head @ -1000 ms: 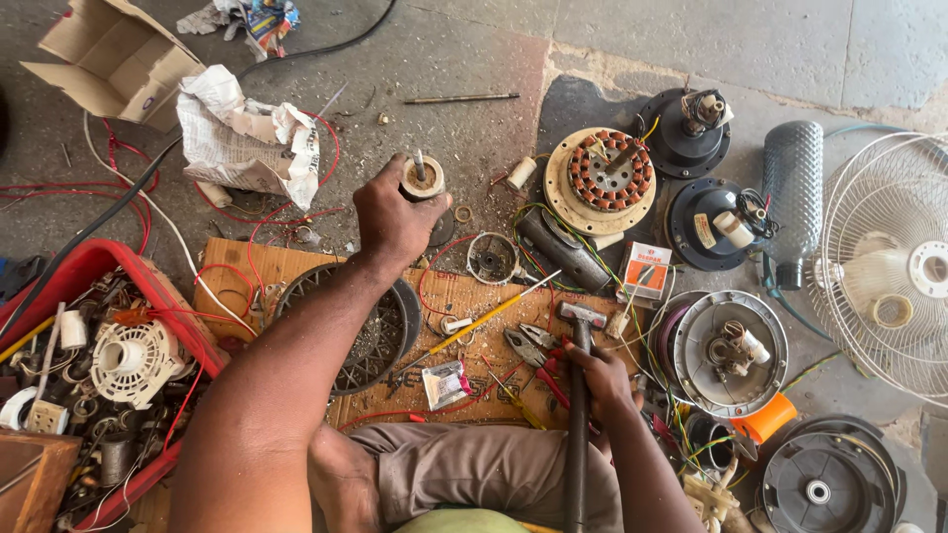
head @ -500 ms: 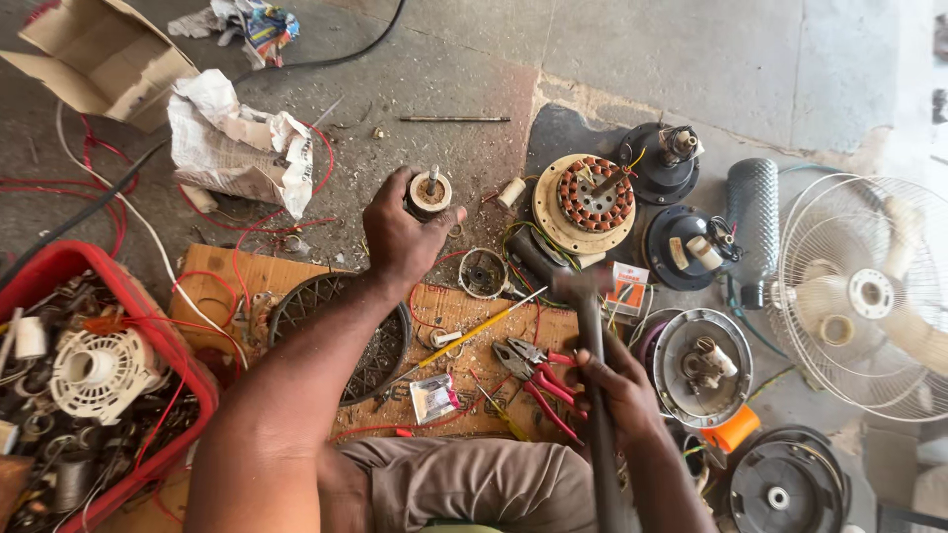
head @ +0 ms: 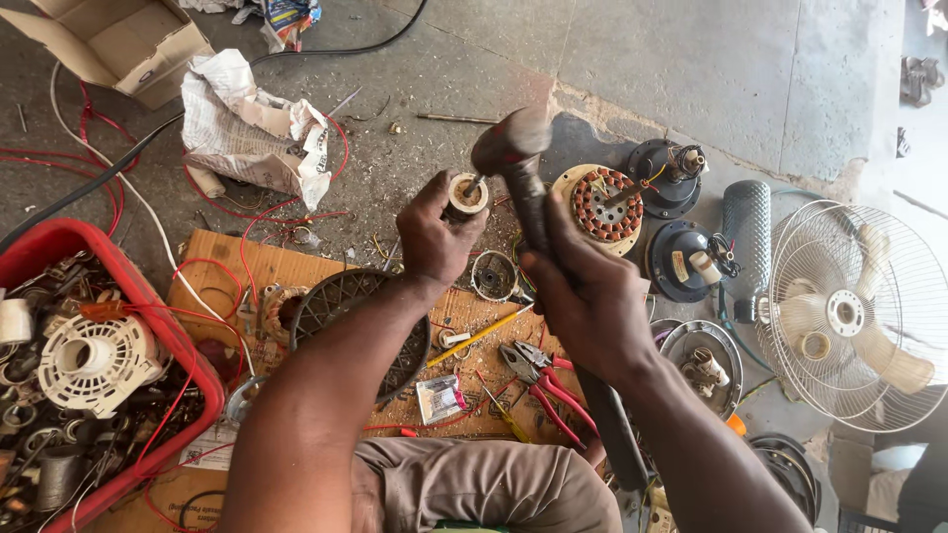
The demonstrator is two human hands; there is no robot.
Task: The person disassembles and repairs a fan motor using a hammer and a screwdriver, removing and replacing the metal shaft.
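Rough grey concrete floor (head: 691, 59); dull metal hammer (head: 513, 158); copper-wound stator (head: 604, 204); glossy red plastic crate (head: 59, 247); crumpled paper (head: 247, 123); matt brown cardboard box (head: 118, 39).

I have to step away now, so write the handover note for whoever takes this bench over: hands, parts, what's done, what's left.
Left hand: gripped around a small round part with a shaft, held up over the floor.
Right hand: closed on the handle of a hammer, its head raised beside the small part.
Nearby: stator with copper windings lies on the floor behind the hammer; red-handled pliers and a yellow screwdriver lie on the cardboard; a red bin of parts sits to the left.
Done: fan motors are apart, pieces spread out.
Left: the small part is still in hand; whether it has been struck cannot be told.
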